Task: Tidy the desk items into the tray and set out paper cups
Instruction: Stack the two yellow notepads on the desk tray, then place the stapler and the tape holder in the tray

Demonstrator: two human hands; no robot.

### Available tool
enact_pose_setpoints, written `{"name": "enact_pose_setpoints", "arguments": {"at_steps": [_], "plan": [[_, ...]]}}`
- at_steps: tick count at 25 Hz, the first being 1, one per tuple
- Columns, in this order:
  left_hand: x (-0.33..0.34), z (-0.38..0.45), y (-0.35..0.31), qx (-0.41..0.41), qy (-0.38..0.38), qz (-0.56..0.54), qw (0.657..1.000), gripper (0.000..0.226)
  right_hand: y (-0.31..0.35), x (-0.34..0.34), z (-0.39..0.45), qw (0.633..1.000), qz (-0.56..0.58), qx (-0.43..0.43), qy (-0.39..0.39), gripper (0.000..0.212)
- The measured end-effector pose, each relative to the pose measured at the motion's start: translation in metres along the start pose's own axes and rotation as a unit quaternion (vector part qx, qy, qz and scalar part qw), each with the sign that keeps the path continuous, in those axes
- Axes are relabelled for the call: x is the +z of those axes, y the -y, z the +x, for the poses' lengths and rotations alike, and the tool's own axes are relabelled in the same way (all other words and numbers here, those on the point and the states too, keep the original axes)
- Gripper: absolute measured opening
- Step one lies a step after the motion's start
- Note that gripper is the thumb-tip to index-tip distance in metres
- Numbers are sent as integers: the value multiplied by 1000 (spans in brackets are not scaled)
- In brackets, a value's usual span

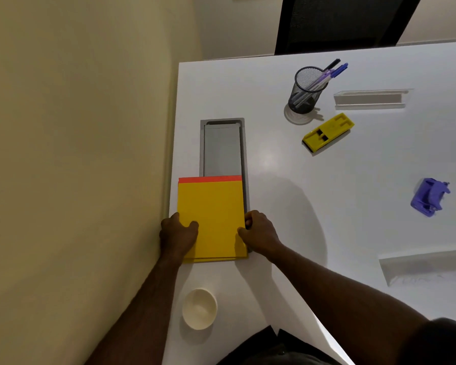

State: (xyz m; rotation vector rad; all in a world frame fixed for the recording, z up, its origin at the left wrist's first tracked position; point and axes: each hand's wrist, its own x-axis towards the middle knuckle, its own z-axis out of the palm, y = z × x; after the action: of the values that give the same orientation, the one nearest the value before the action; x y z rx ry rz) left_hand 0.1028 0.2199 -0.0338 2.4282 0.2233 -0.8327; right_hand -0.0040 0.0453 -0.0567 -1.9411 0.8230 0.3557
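Note:
A stack of yellow paper (211, 214), with an orange-red sheet showing at its far edge, lies over the near end of a long grey tray (223, 151) at the desk's left edge. My left hand (178, 234) grips the stack's near left side, thumb on top. My right hand (258, 234) holds its near right edge. A cream paper cup (199, 308) stands upright on the desk close to me, between my forearms.
On the white desk (327, 206) are a black mesh pen holder (306, 88) with several pens, a yellow stapler (328, 133), a purple hole punch (429, 196), and two clear acrylic stands (370, 99) (427, 264). A black chair (340, 22) stands beyond the desk.

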Motion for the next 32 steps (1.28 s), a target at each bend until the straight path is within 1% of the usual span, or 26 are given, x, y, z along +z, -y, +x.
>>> {"name": "enact_pose_setpoints", "arguments": {"at_steps": [2,4,6,8,10,12,14,16,19,21,23,25,27,29,32], "plan": [[1,-3,-1,2,3,52,999,70,-5,-1,0,1000,-13,-8,13,34],[7,-7,-8,37,-15,130,991,73,-12,-8,-1,1000,-16,-22,6,36],[15,-9,-17,98,-39,182,978,78,-18,-21,-1,999,-1,-31,-30,36],[30,-11,-34,180,-39,212,960,77,-31,-48,0,995,21,-19,-100,29],[46,-10,-55,277,-30,257,926,72,-46,-78,0,983,18,-24,-183,24],[64,-10,-76,375,5,301,877,68,-65,-107,-1,960,-12,-51,-276,22],[82,-9,-97,425,55,335,839,69,-85,-135,-4,938,-26,-49,-341,25],[98,-8,-113,444,79,366,814,71,-103,-163,-4,923,-49,-13,-382,29],[119,-5,-131,459,94,413,781,76,-130,-206,-2,880,-105,54,-461,41],[127,-3,-139,456,105,436,769,79,-148,-233,-2,853,-129,142,-485,54],[133,0,-143,447,110,457,761,82,-165,-256,-1,834,-115,230,-488,61],[135,3,-141,437,114,466,761,85,-179,-272,1,827,-82,287,-476,61],[135,4,-138,433,117,461,765,87,-191,-281,3,831,-54,315,-456,55],[135,6,-137,435,117,456,767,87,-197,-285,6,835,-27,319,-447,49],[134,8,-136,438,113,457,766,86,-200,-290,11,826,5,315,-467,42]]}}
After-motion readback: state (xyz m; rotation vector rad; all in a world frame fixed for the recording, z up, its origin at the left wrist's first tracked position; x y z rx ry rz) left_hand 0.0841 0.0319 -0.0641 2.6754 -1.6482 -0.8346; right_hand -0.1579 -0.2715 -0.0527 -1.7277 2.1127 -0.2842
